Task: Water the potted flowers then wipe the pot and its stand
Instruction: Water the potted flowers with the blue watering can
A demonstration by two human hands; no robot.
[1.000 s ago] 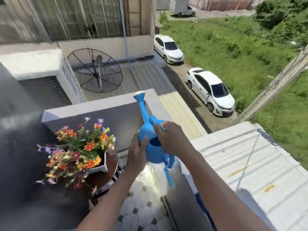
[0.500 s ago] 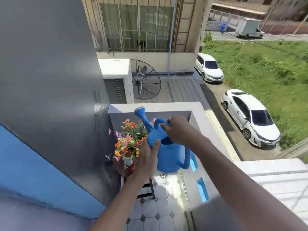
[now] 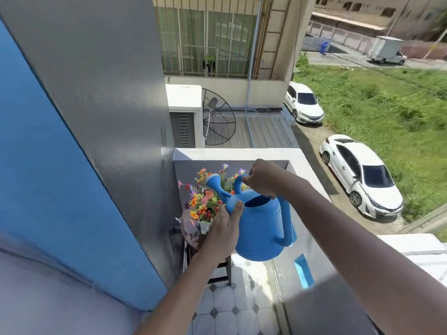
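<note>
A blue plastic watering can (image 3: 262, 228) hangs in front of me, spout (image 3: 214, 182) pointing left and up over the flowers. My right hand (image 3: 262, 176) grips its top handle. My left hand (image 3: 223, 228) presses against the can's left side below the spout. Orange, pink and purple flowers (image 3: 205, 201) fill a white pot (image 3: 204, 226), mostly hidden behind my left hand. The pot stands on a round dark stand (image 3: 191, 232) with dark legs, in the balcony's far left corner. I see no water leaving the spout.
A grey wall (image 3: 108, 105) with a blue panel (image 3: 36, 153) closes the left side. The balcony's low grey parapet (image 3: 237, 153) runs behind and to the right of the flowers. White tiles (image 3: 229, 310) cover the floor. Far below are white cars (image 3: 360, 175) and grass.
My view has swung left and pulled back, bringing the wall into sight. The can has come closer to the flowers, with its spout lowered over them. Both hands keep their hold.
</note>
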